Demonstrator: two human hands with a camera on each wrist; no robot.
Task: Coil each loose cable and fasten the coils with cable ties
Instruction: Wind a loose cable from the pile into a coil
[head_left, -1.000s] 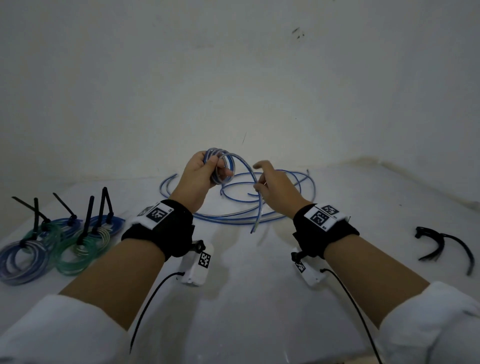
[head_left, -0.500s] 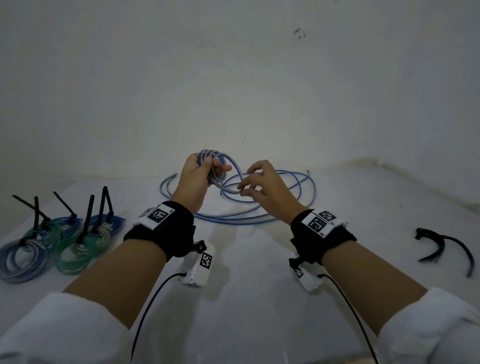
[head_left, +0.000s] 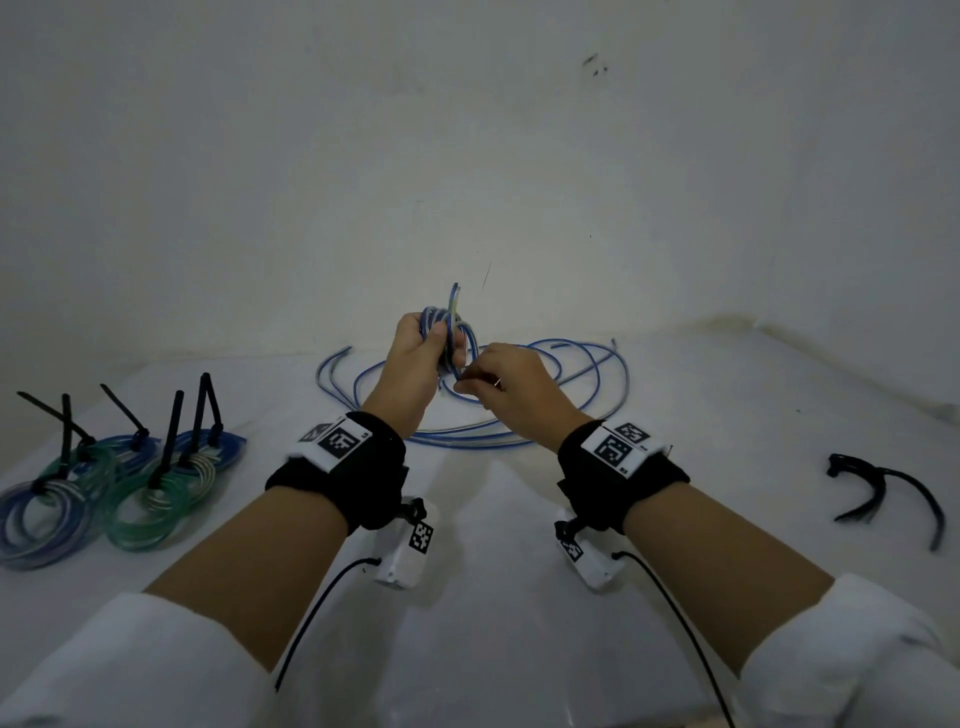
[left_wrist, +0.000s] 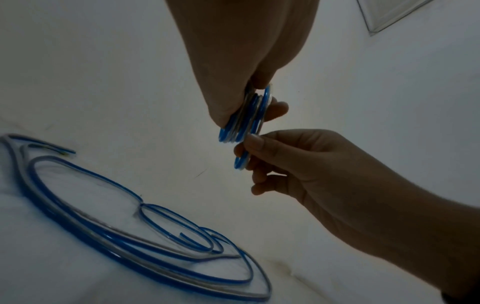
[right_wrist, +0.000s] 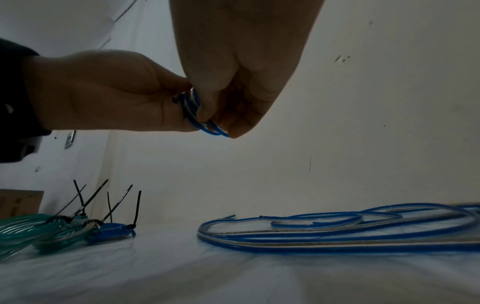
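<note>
Blue-and-clear cable coil (head_left: 453, 332) sits pinched in our left hand (head_left: 415, 358), fingers (left_wrist: 275, 109) curled round its stacked loops above the desk (head_left: 493, 519). Our right hand (head_left: 511, 387) pinches its lower strand. Loose blue cables (head_left: 571, 395) lie beneath; tied coils (head_left: 150, 488) lie far left, spare cable ties (head_left: 883, 493) far right.
</note>
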